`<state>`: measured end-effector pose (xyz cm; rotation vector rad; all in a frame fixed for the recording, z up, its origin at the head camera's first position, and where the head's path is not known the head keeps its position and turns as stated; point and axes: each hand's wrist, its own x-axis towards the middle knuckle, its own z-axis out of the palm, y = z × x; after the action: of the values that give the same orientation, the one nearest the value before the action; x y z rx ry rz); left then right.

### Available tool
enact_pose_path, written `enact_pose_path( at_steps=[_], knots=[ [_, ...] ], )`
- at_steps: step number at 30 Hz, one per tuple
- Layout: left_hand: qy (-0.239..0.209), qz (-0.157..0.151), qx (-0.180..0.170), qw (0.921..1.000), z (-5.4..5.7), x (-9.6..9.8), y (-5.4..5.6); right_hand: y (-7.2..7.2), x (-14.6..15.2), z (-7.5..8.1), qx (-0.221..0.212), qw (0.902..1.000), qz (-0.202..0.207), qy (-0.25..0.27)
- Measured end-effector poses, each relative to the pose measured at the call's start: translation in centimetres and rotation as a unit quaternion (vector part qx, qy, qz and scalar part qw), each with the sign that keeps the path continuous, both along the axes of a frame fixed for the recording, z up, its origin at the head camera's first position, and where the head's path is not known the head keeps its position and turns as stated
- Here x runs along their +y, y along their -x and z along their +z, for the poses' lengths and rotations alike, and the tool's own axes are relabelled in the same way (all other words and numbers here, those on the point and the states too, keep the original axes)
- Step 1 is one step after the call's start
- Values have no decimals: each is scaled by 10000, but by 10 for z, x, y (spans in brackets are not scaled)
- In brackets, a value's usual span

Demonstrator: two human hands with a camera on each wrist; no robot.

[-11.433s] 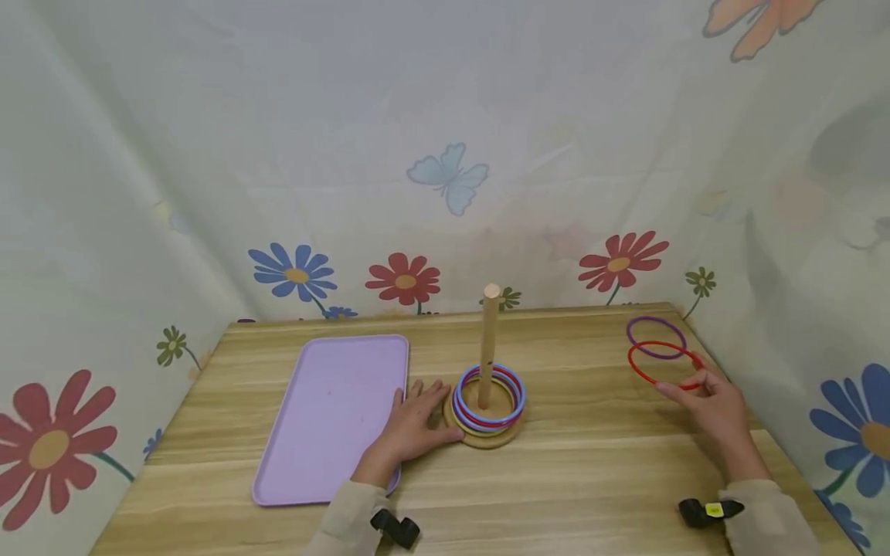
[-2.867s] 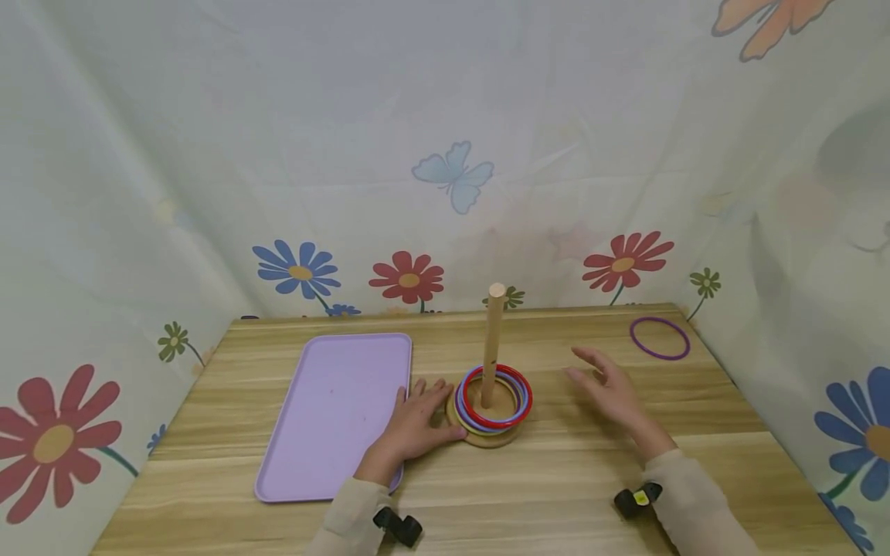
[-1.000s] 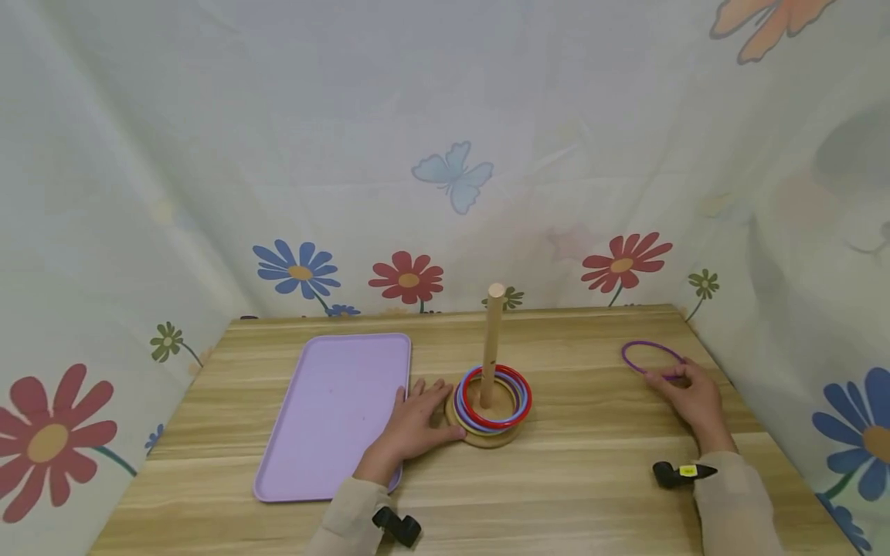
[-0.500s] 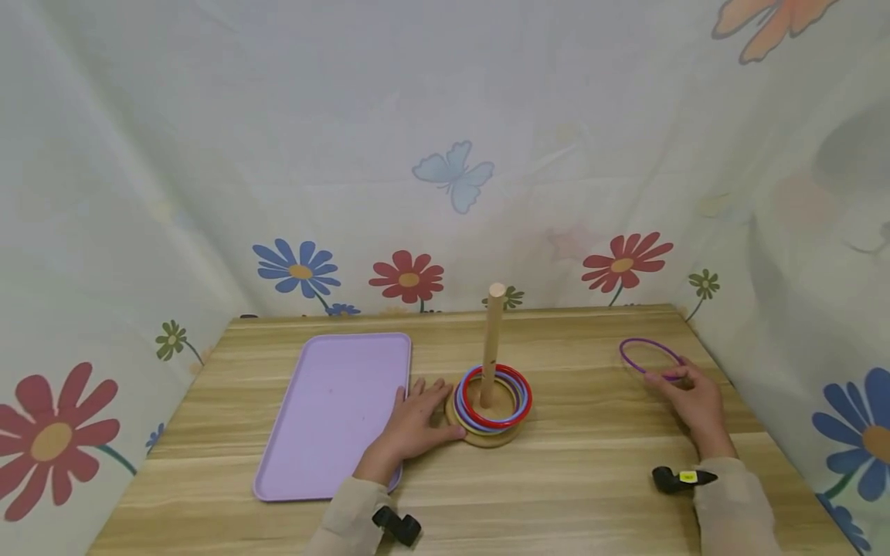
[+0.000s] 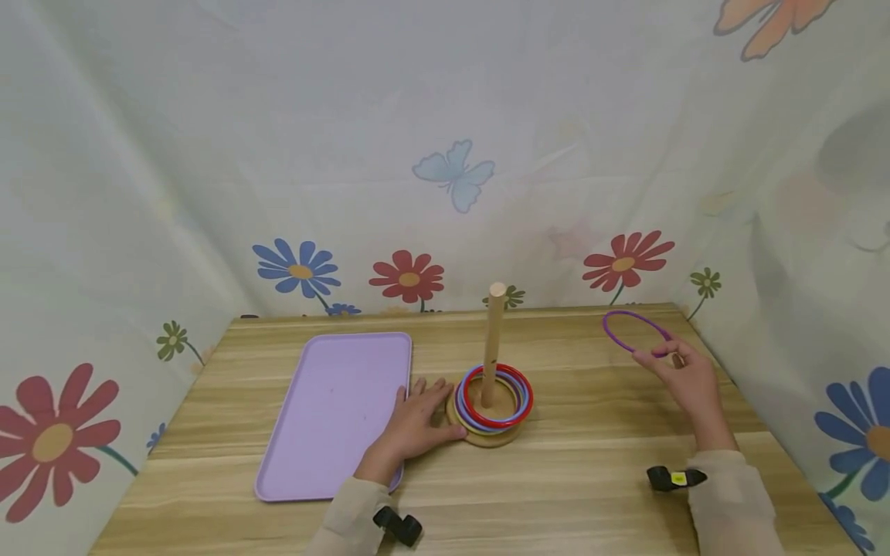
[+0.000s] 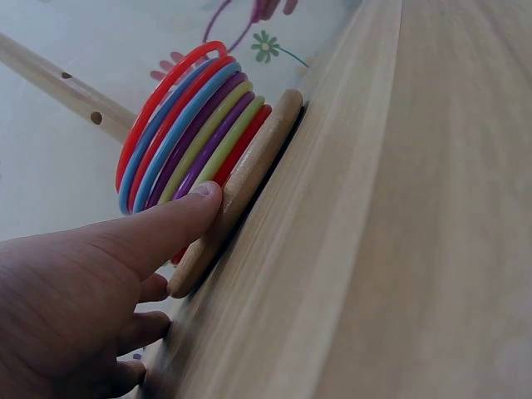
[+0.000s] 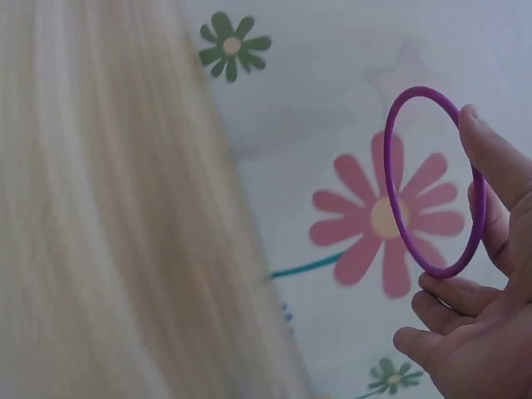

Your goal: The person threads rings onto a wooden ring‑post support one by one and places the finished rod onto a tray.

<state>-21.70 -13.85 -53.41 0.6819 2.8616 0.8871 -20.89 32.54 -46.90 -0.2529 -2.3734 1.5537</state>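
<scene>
My right hand [image 5: 691, 378] pinches a purple ring [image 5: 604, 327] between thumb and fingers, raised above the right side of the table. In the right wrist view the ring [image 7: 387, 158] hangs clear of the tabletop. A wooden peg [image 5: 493, 332] stands upright on a round base, with several coloured rings stacked around its foot. Topmost is a red ring [image 5: 531, 403], tilted a little off centre. My left hand [image 5: 412, 428] lies spread beside the stand. Its thumb [image 6: 195, 208] presses the edge of the wooden base [image 6: 235, 198], and the fingers reach around the base's left side.
A lilac tray [image 5: 334, 417] lies left of the stand, partly under my left hand. The wooden table [image 5: 577, 479] meets a flowered cloth [image 5: 334, 170] at its back and sides.
The red ring went from my right hand onto the peg's stack. My right hand then took the purple ring from the far right and has just lifted it. My left hand has stayed put.
</scene>
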Motion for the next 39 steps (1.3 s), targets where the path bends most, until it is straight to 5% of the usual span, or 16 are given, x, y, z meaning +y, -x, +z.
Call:
enact_pose_path(
  at_steps=[22, 32, 39],
  knots=[
    [28, -14, -46, 10000, 0, 0, 1, -13, -32, 62, 776, 9918, 1005, -176],
    [13, -22, -53, 10000, -1, 0, 0, -16, -43, 88, 1256, 9770, 1640, 527],
    [-16, -37, -14, 10000, 1, 0, -1, -13, -52, 105, 1396, 9705, 1898, 508]
  ],
)
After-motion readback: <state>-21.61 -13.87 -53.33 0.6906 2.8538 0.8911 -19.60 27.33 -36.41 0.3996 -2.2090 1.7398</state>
